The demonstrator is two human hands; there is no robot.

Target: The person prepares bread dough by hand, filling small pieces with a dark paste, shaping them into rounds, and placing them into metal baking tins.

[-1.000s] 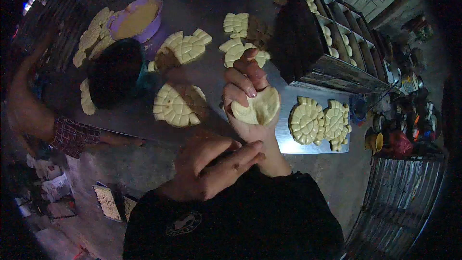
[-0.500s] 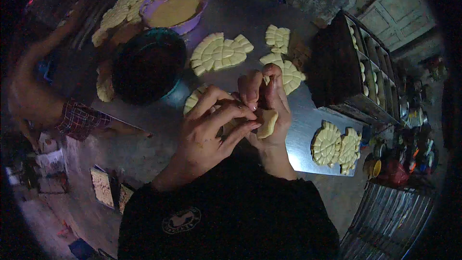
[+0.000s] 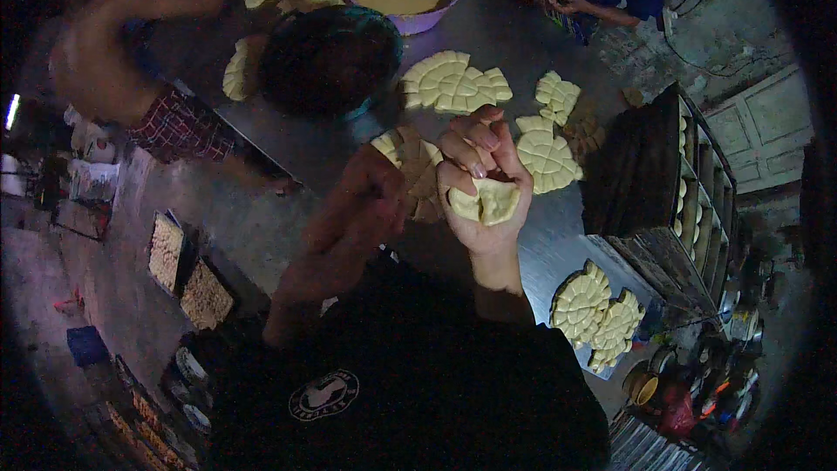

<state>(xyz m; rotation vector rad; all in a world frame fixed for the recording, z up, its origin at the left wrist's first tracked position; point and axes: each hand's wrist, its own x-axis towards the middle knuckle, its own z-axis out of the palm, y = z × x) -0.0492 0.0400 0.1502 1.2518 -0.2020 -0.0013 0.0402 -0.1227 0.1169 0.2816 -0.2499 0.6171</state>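
Note:
In my right hand (image 3: 490,157) rests a piece of pale dough (image 3: 485,202), folded into a hollow with a dark gap down its middle; the fingers curl over it. My left hand (image 3: 377,192) is apart from it, to its left, in shadow. Its fingers look curled closed, and whatever they hold is hidden. Beyond the hands, cut dough pieces lie in clusters on the metal table, one cluster (image 3: 453,83) behind and another (image 3: 547,157) to the right. A large dark bowl (image 3: 331,61) stands behind my left hand.
A purple basin (image 3: 453,2) of yellowish filling stands farther back. More dough (image 3: 582,305) lies at the table's right end, near a dark shelf rack (image 3: 632,174). One person (image 3: 113,61) works at the left; another's hands (image 3: 558,2) show at the far side. Trays (image 3: 207,292) sit lower left.
My hands have parted: the left has drawn away from the dough and down into shadow, while the right keeps the dough. The view has shifted, showing more of the person at the far side.

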